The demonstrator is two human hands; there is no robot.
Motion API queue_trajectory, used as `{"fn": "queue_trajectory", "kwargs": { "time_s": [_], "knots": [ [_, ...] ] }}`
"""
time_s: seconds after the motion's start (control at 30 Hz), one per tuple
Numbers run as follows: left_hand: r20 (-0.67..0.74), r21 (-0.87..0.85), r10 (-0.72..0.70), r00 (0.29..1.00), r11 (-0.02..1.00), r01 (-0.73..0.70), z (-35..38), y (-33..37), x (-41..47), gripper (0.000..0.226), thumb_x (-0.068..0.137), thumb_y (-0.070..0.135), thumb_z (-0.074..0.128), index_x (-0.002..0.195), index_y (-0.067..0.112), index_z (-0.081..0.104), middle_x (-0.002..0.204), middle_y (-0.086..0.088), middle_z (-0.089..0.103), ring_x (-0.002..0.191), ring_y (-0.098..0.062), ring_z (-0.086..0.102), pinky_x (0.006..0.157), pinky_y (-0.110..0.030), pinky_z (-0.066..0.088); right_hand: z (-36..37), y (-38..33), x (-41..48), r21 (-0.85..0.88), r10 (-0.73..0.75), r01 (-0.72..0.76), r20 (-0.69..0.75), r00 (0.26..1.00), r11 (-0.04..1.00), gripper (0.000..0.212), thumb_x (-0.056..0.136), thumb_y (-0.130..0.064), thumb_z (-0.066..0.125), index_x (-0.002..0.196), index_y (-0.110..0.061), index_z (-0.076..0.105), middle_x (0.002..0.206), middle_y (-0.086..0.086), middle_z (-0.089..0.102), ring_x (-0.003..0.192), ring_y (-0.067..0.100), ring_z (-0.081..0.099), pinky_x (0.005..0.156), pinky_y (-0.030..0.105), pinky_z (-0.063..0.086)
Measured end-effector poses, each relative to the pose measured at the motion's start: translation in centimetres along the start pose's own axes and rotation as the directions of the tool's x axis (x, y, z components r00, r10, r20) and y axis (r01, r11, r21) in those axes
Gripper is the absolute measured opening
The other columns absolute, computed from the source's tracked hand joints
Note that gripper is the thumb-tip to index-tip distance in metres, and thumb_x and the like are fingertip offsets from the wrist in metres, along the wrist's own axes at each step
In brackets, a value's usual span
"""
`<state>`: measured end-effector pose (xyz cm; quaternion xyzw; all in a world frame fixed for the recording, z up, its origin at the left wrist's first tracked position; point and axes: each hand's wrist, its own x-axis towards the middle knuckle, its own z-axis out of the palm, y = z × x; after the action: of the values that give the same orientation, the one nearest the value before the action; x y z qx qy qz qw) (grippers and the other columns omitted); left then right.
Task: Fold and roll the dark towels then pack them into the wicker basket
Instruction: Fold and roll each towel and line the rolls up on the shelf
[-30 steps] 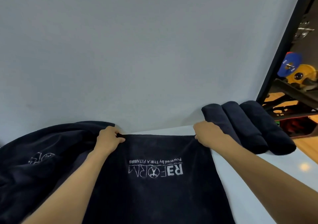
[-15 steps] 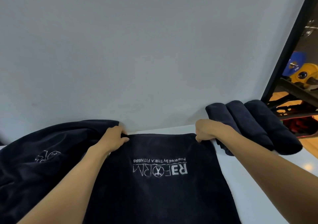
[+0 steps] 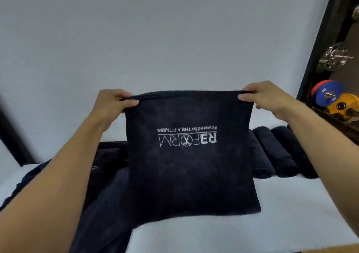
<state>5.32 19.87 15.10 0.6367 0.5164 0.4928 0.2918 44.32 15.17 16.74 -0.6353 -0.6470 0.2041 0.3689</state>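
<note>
I hold the dark towel (image 3: 190,165) up off the white counter (image 3: 252,223), my left hand (image 3: 111,105) and right hand (image 3: 266,97) each pinching a top corner, its logo upside down. Rolled towels (image 3: 281,151) lie below my right hand; loose towels (image 3: 104,175) are piled under my left.

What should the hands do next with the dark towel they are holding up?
Probably bring the far edge toward the body to fold it in half. The left hand and right hand pinch the top corners of the dark logo towel, whose lower part rests on the white table.
</note>
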Motion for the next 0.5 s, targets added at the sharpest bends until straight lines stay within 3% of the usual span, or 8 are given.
{"fn": "queue_trajectory", "kwargs": {
  "time_s": [0.1, 0.2, 0.27, 0.37, 0.5],
  "knots": [
    [-0.064, 0.007, 0.141, 0.988, 0.99, -0.141, -2.2, 4.9, -1.1, 0.014, 0.076, 0.002, 0.079, 0.079, 0.011, 0.069, 0.078, -0.002, 0.07, 0.068, -0.007, 0.066, 0.076, -0.025, 0.056, -2.7, -2.9, -0.9, 0.091, -0.125, 0.146, -0.203, 0.971, 0.985, 0.009, 0.092, -0.017, 0.064, 0.096, -0.012, 0.07, 0.089, -0.001, 0.065, 0.073, 0.004, 0.055, 0.063, 0.016, 0.041],
    [-0.147, 0.06, 0.24, 0.96, 0.97, -0.234, -3.8, 8.1, -2.1, 0.015, 0.075, 0.003, 0.08, 0.08, 0.009, 0.067, 0.077, -0.001, 0.068, 0.057, 0.003, 0.061, 0.059, -0.011, 0.047, -4.3, -5.4, -1.7, 0.121, -0.207, 0.258, -0.326, 0.923, 0.959, 0.005, 0.091, -0.017, 0.065, 0.095, -0.018, 0.069, 0.082, -0.012, 0.065, 0.061, -0.012, 0.057, 0.056, 0.004, 0.041],
    [-0.166, 0.067, 0.28, 0.945, 0.96, -0.273, -4.5, 9.7, -2.4, 0.016, 0.076, 0.003, 0.079, 0.086, 0.007, 0.067, 0.078, -0.001, 0.069, 0.056, 0.005, 0.06, 0.057, -0.006, 0.044, -5.3, -6.4, -2.1, 0.142, -0.234, 0.306, -0.38, 0.895, 0.941, 0.006, 0.091, -0.018, 0.067, 0.096, -0.02, 0.068, 0.083, -0.015, 0.064, 0.06, -0.015, 0.057, 0.055, 0.002, 0.04],
    [-0.162, 0.095, 0.322, 0.933, 0.946, -0.31, -5.5, 11.0, -2.4, 0.013, 0.08, 0.006, 0.077, 0.089, 0.009, 0.068, 0.078, -0.002, 0.068, 0.056, 0.001, 0.058, 0.06, -0.013, 0.045, -6.3, -7.6, -2.3, 0.191, -0.265, 0.376, -0.437, 0.86, 0.906, 0.01, 0.09, -0.017, 0.068, 0.1, -0.016, 0.07, 0.084, -0.011, 0.066, 0.063, -0.012, 0.058, 0.056, 0.003, 0.041],
    [-0.166, 0.135, 0.313, 0.935, 0.947, -0.293, -5.7, 11.4, -1.2, 0.01, 0.086, 0.008, 0.071, 0.095, 0.006, 0.066, 0.075, -0.006, 0.065, 0.041, -0.009, 0.049, 0.047, -0.023, 0.041, -6.8, -8.3, -1.8, 0.242, -0.281, 0.429, -0.472, 0.836, 0.87, 0.011, 0.09, -0.014, 0.068, 0.1, -0.014, 0.071, 0.083, -0.006, 0.067, 0.063, -0.008, 0.059, 0.056, 0.005, 0.041]
  ]
}}
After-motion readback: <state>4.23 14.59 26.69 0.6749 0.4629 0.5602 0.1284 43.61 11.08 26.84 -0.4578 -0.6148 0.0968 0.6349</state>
